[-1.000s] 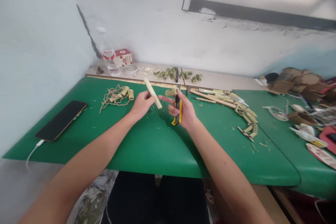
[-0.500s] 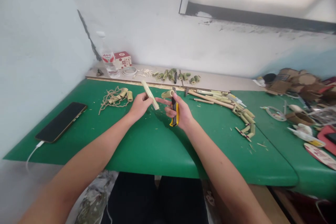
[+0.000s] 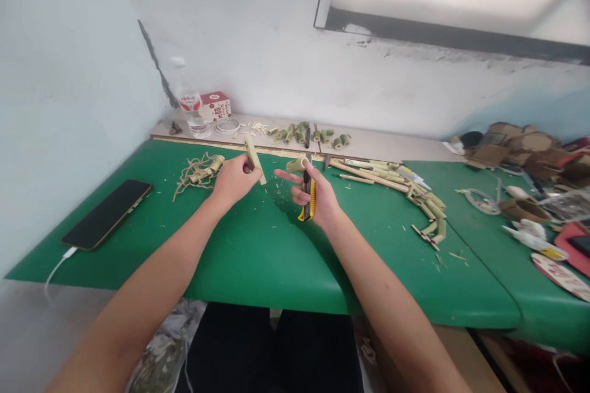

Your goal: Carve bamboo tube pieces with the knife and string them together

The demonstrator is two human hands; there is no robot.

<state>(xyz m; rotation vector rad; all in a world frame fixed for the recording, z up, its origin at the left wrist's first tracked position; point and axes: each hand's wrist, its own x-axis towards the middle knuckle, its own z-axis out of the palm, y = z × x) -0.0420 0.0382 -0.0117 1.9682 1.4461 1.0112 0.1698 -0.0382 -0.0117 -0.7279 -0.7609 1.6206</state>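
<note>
Head view: a green work surface [image 3: 258,264] spans the scene from left to right, with a pale ledge [image 3: 391,144] along its far edge. A heap of cardboard [image 3: 500,141] occupies the far right. A dark phone [image 3: 108,214] lies at the left with a white cable plugged into its near end. The right hand [image 3: 325,198] is positioned right of centre above the surface, fingers clamped on the handle of a utility knife; its index finger extends to the left. The left hand [image 3: 236,182] is left of centre, thumb and fingers pinched together on a bamboo strip. A clear bottle [image 3: 194,112] stands at the far left on the ledge, just beside a red and white box [image 3: 216,108]. Tangled twine [image 3: 190,175] lies left of the left hand. The utility knife [image 3: 307,199], black and yellow, is held upright in the right hand. The bamboo strip [image 3: 254,161] is held tilted, its far end leaning left, apart from the knife. A bamboo tube [image 3: 295,165] is also held at the right thumb, near the knife's far end; the exact finger contact cannot be determined. Short green bamboo sections [image 3: 289,134] lie on the ledge beyond the hands.
</note>
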